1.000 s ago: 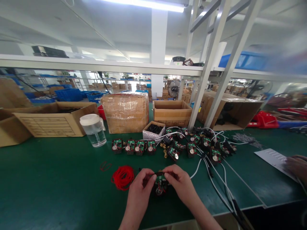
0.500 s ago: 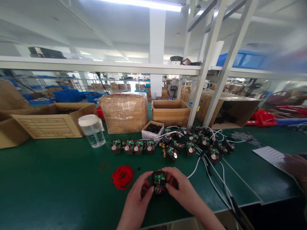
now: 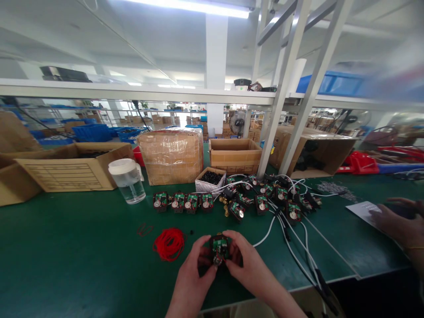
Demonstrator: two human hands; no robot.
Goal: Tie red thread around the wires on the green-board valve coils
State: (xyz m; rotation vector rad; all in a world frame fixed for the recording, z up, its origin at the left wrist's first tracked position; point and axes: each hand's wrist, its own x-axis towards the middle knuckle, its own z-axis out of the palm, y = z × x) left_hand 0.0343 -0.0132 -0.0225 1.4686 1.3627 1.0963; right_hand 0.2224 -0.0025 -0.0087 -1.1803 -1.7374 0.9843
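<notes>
Between my hands, just above the green bench top, is a small black-framed circuit board module (image 3: 219, 248) with a round silver part at its lower end. My left hand (image 3: 195, 271) grips its left side with thumb and fingers. On the opposite side, my right hand (image 3: 243, 260) is closed on the module's right edge. Left of my hands lies a coil of red wire (image 3: 168, 244), with a tiny black piece (image 3: 191, 232) beside it. Similar modules (image 3: 191, 202) stand in a row beyond, and several more (image 3: 261, 203) with white cables are heaped to the right.
A clear jug (image 3: 127, 181) stands at the left, near cardboard boxes (image 3: 170, 157). A small box of black parts (image 3: 212, 179) sits behind the row. White cables (image 3: 298, 247) run off the front edge. At the right, another person's hand (image 3: 397, 221) is over a white sheet (image 3: 362, 211).
My left thumb has moved in toward the module's round silver part, and the module stays between my hands. The other person's hand has moved left over the white sheet.
</notes>
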